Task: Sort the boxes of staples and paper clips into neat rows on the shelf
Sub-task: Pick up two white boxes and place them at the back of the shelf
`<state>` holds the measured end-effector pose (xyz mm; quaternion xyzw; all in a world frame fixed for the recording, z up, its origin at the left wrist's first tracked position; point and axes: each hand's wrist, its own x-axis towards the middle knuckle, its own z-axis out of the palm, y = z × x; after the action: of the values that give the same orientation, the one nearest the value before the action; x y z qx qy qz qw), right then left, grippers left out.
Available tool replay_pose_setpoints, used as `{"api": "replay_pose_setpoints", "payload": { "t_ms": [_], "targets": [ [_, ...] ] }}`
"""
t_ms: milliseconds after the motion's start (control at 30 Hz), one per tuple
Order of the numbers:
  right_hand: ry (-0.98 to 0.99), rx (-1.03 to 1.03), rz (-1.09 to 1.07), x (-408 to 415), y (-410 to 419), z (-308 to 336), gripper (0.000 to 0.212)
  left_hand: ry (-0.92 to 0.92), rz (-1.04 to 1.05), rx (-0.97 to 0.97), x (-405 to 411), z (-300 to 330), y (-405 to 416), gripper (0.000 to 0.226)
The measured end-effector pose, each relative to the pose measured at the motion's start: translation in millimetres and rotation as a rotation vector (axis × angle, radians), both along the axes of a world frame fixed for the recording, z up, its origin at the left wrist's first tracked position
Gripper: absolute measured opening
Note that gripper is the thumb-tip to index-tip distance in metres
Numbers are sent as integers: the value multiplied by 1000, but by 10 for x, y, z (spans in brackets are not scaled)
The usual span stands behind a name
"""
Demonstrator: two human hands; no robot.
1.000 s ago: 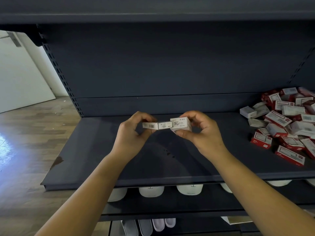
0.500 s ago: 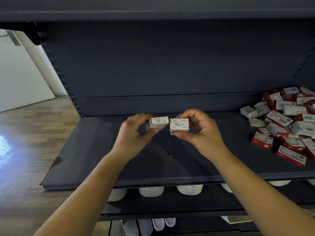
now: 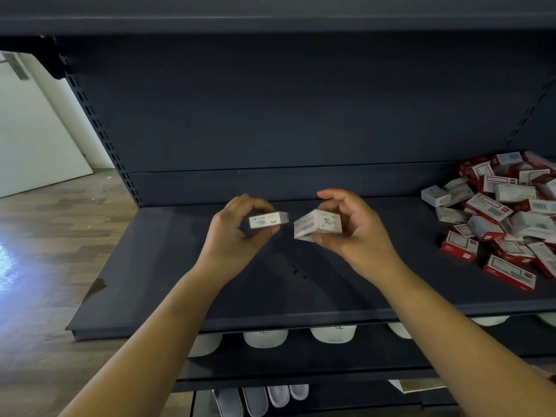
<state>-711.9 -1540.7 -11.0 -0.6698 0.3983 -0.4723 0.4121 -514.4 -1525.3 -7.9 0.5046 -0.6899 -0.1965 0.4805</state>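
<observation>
My left hand (image 3: 231, 236) pinches a small white box (image 3: 266, 221) above the middle of the dark shelf (image 3: 156, 281). My right hand (image 3: 358, 233) grips a second, slightly larger white box (image 3: 316, 225), tilted with one corner toward me. A narrow gap separates the two boxes. At the shelf's right end lies a jumbled pile of red-and-white and plain white boxes (image 3: 505, 218), several of them on their sides.
The shelf's back panel (image 3: 285, 115) rises behind my hands, and another shelf board (image 3: 270, 22) hangs overhead. White caps (image 3: 332, 334) sit on the lower shelf, slippers (image 3: 258, 400) below that. Wooden floor (image 3: 45, 251) lies to the left.
The two boxes were held touching end to end; now my hands have drawn apart. The right box has turned and tilted, and the left box has rotated in my fingers.
</observation>
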Motion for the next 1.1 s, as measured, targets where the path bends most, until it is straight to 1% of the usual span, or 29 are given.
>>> {"api": "replay_pose_setpoints", "payload": {
  "t_ms": [67, 267, 333, 467, 633, 733, 867, 1100],
  "targets": [
    [2, 3, -3, -4, 0, -1, 60, 24, 4, 14, -6, 14, 5, 27],
    [31, -68, -45, 12, 0, 19, 43, 84, -16, 81, -28, 63, 34, 27],
    [17, -58, -47, 6, -7, 14, 39, 99, -20, 82, -24, 60, 37, 26],
    [-43, -27, -46, 4, -5, 13, 38, 99, -10, 79, -18, 62, 30, 25],
    [6, -30, -87, 1, -18, 5, 35, 68, 6, 32, 18, 73, 19, 34],
    [-14, -2, -77, 2, -18, -2, 33, 103, 0, 51, 11, 99, 34, 38],
    [-64, 15, -25, 1, 2, -1, 33, 145, -16, 85, 7, 110, 44, 31],
    [-21, -9, -46, 33, 33, 10, 34, 132, -37, 77, 13, 98, 27, 31]
  ]
}}
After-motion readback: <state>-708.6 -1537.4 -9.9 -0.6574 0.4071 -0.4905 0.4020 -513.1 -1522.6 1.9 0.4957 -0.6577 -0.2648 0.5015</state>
